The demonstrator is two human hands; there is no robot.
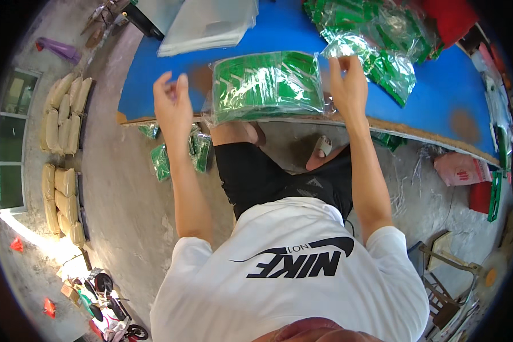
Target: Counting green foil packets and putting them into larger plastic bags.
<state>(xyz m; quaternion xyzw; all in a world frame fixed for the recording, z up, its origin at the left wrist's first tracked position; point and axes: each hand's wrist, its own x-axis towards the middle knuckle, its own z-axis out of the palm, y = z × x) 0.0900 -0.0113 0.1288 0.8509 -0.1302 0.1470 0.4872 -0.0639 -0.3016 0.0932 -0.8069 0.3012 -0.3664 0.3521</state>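
A clear plastic bag packed with green flat pieces (268, 85) lies at the near edge of the blue table, its loose film sticking out at both sides. To its left my left hand (174, 102) is raised, thumb apart from the loosely bent fingers, with nothing in it. My right hand (347, 82) is beside the bag's right end, close to shiny film. A gap shows between its thumb and fingers, and I see nothing gripped there.
A stack of clear plastic bags (208, 28) lies at the table's far left. Several green packs (376, 45) are heaped at the far right beside a red thing (450, 20). More green packs (161, 162) lie on the floor below the blue table (439, 97).
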